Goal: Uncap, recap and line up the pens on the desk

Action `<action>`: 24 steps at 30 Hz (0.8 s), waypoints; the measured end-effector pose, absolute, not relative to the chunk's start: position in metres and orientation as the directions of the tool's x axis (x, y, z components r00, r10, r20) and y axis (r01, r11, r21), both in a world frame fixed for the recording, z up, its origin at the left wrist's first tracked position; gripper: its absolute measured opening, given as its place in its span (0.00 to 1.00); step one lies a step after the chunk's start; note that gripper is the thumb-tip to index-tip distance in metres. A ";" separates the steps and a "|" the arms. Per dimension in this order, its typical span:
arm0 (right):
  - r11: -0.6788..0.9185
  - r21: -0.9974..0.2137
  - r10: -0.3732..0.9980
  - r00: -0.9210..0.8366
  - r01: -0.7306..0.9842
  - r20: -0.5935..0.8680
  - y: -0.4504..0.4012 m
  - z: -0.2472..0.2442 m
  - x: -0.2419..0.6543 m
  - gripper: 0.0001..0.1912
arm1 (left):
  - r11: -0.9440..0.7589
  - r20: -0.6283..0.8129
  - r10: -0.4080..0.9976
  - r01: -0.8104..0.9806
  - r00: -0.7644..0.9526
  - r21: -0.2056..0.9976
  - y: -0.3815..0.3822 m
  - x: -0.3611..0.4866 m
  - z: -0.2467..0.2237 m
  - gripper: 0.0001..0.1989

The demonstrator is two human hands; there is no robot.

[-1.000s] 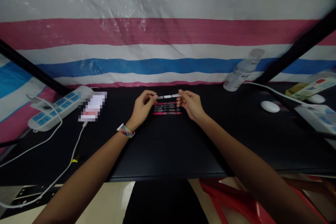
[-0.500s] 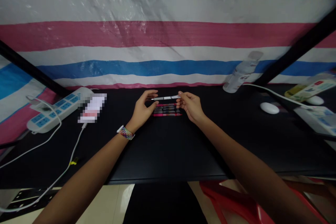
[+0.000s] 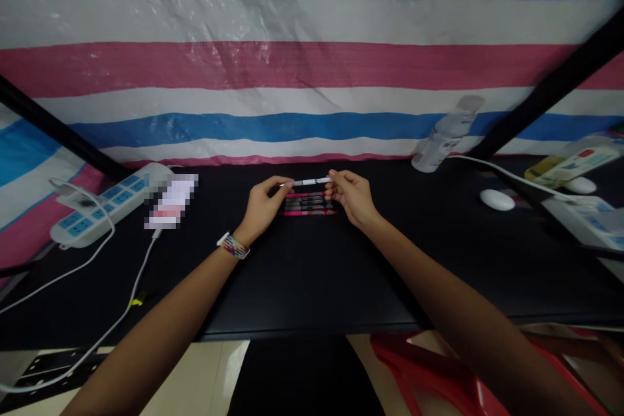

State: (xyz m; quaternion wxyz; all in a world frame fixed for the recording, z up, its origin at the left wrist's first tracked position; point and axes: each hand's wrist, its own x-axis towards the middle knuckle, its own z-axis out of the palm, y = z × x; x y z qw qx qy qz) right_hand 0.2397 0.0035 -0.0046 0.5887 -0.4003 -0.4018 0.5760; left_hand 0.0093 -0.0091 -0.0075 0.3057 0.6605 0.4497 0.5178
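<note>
A white pen (image 3: pixel 312 181) is held level between my two hands, a little beyond a row of pens. My left hand (image 3: pixel 266 207) has thumb and fingers closed on the pen's left end. At the other end, the fingertips of my right hand (image 3: pixel 351 195) pinch it. Several pens lie side by side on the black table (image 3: pixel 302 279), just below the held one. The nearest is a pink pen (image 3: pixel 307 212); dark pens (image 3: pixel 306 203) lie behind it. My right fingers partly cover the row's right ends.
On the left are a white power strip (image 3: pixel 82 224), a blurred-out phone (image 3: pixel 173 201) and a white cable (image 3: pixel 141 266). To the right stand a bottle (image 3: pixel 446 136), a white mouse (image 3: pixel 497 199) and another power strip (image 3: pixel 580 221). A striped tarp (image 3: pixel 302 65) hangs behind the table.
My left thumb and fingers have closed onto the pen's left end; before, they were spread wider around it. My right hand keeps its pinch. The row of pens stays put.
</note>
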 end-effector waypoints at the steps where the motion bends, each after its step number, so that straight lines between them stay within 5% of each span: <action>1: 0.015 -0.935 1.000 0.012 -0.356 0.011 0.003 -0.005 0.240 0.19 | -0.409 0.409 0.911 0.283 0.060 0.868 -0.009 0.009 -0.008 0.08; 9: -0.046 -0.909 0.999 -0.022 -0.413 -0.040 0.003 -0.002 0.240 0.15 | -0.444 0.455 0.890 0.278 0.027 0.852 -0.009 0.008 -0.005 0.08; 12: -0.207 -0.813 0.977 -0.159 -0.543 -0.143 0.002 0.005 0.242 0.12 | -0.435 0.448 0.894 0.245 0.000 0.867 -0.010 0.009 -0.004 0.09; 16: -0.404 -0.650 0.901 -0.404 -0.643 -0.161 -0.003 0.012 0.243 0.22 | -0.431 0.443 0.897 0.226 -0.003 0.874 -0.009 0.010 -0.004 0.11; 24: -0.444 -0.571 0.875 -0.471 -0.691 -0.111 -0.007 0.008 0.240 0.20 | -0.429 0.440 0.898 0.193 -0.014 0.882 -0.007 0.009 -0.007 0.10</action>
